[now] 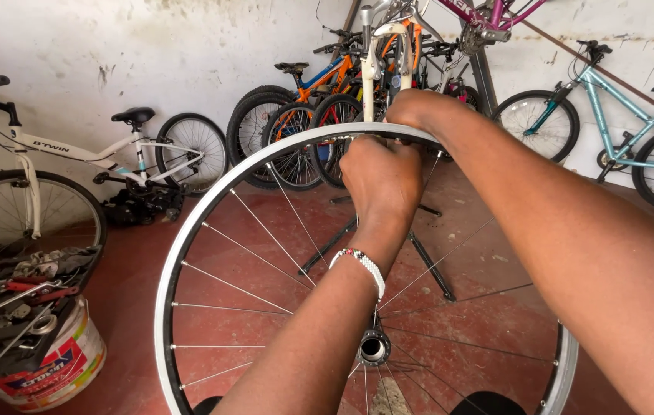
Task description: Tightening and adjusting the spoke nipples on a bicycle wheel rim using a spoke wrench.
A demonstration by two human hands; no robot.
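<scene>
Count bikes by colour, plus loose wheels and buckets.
White bike: 1
Orange bike: 1
Teal bike: 1
Pink bike on the stand: 1
Bare wheel under both hands: 1
Bucket: 1
Total: 6

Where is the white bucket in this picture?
In the head view, the white bucket stands on the red floor at lower left, under a tray of tools, left of the bare wheel rim.

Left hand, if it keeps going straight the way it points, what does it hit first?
The left hand points up and away, already at the top of the wheel rim. Straight on, it would meet the rim first; beyond stands the white fork, though depth is unclear.
</scene>
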